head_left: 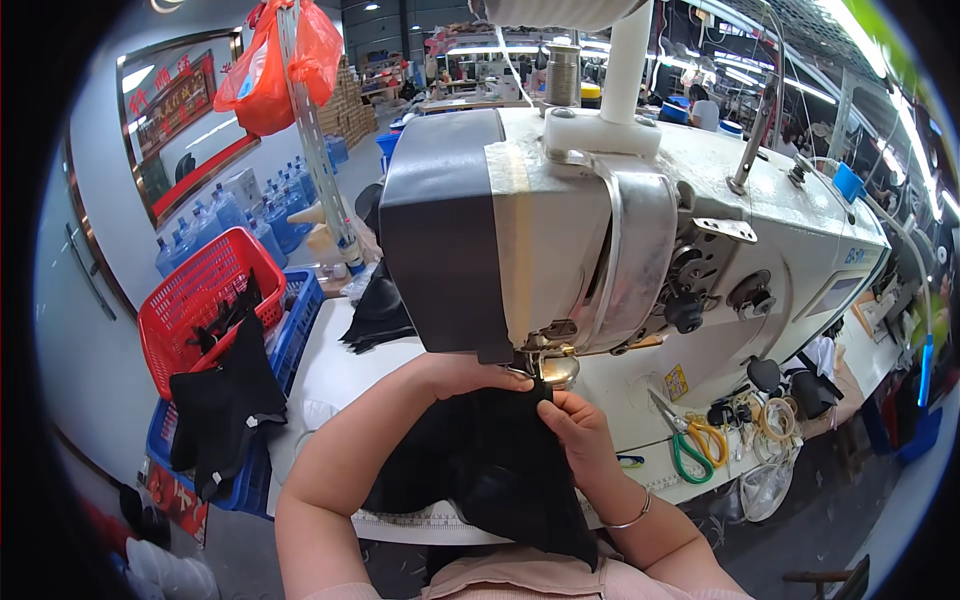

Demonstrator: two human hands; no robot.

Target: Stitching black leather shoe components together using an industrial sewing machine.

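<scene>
In the left of the frame I see a red basket (161, 338) with black pieces (232, 316) inside; one hangs over its rim. It sits on a blue crate (310, 297), whose contents I cannot tell well. At the centre, my black cloth (520, 465) lies under the sewing machine (440, 215), which blocks my view of the desk (335, 350) behind. My right hand (577, 422) pinches the cloth's edge; my left hand (475, 376) touches it near the needle, but its grip I cannot tell. Scissors (691, 456) lie at right.
</scene>
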